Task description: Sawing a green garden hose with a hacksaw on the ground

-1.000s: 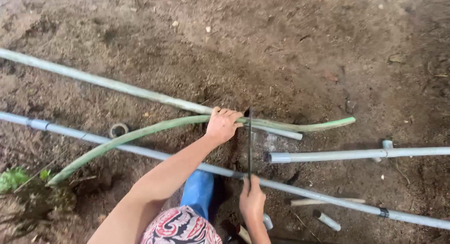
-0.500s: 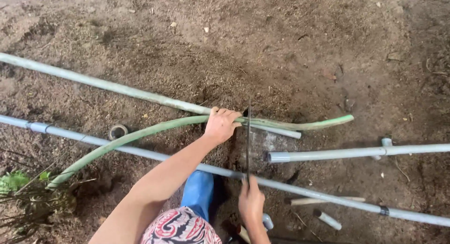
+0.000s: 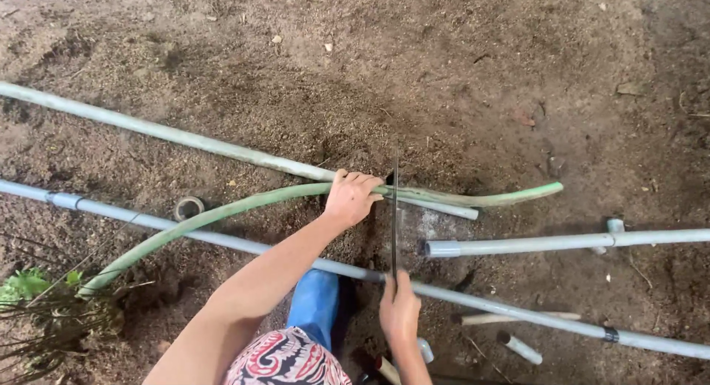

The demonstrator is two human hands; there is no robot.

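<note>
At the far left, a small green plant (image 3: 26,283) grows at the edge of the bare soil ground (image 3: 444,59). Two long grey pipes run across the dirt: the upper grey pipe (image 3: 148,130) slants down from the left edge toward the middle, and the lower grey pipe (image 3: 133,217) crosses the whole view to the right edge. Between them, near the left, a small ring-shaped pipe fitting (image 3: 189,207) lies on the ground just beside the green hose (image 3: 222,210), which curves up from the plant and runs rightward.

The left hand (image 3: 350,198) presses down on the green hose where it meets the end of the upper grey pipe, its grip closed around the hose. Just to the right of those fingers, a thin saw blade (image 3: 394,215) stands on edge across the hose. The right hand (image 3: 399,309) holds the near end of the blade, its grip closed on it, over the lower grey pipe. Below, a blue boot (image 3: 314,304) and patterned red clothing (image 3: 285,359) show.

Further right, a short grey pipe (image 3: 562,242) lies level, reaching the right edge, and small cut pipe pieces (image 3: 518,346) rest near the lower pipe.
</note>
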